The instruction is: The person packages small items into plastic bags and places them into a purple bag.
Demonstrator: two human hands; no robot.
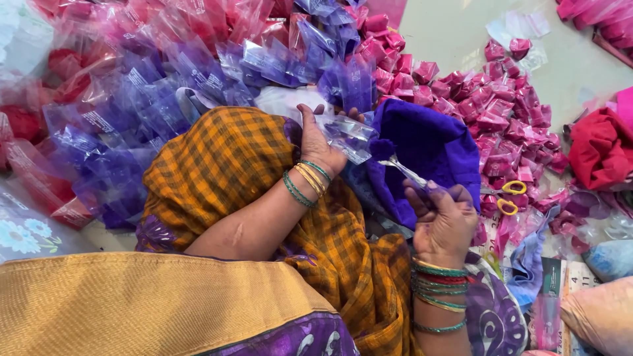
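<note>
My left hand point(320, 142) holds a small clear plastic packet point(348, 135) open above my lap. My right hand point(440, 217) grips a metal spoon point(403, 170) whose tip carries purple powder toward the packet's mouth. Just behind the spoon sits an open bag of deep purple powder point(428, 142). Both wrists wear green and gold bangles. An orange checked cloth point(231, 165) covers my knee under the left arm.
A heap of filled purple packets point(151, 99) lies at the left and rear. Filled pink packets point(475, 105) spread across the right. Yellow-handled scissors point(509, 196) lie to the right of the powder bag. A red cloth bundle point(597, 148) sits at the far right.
</note>
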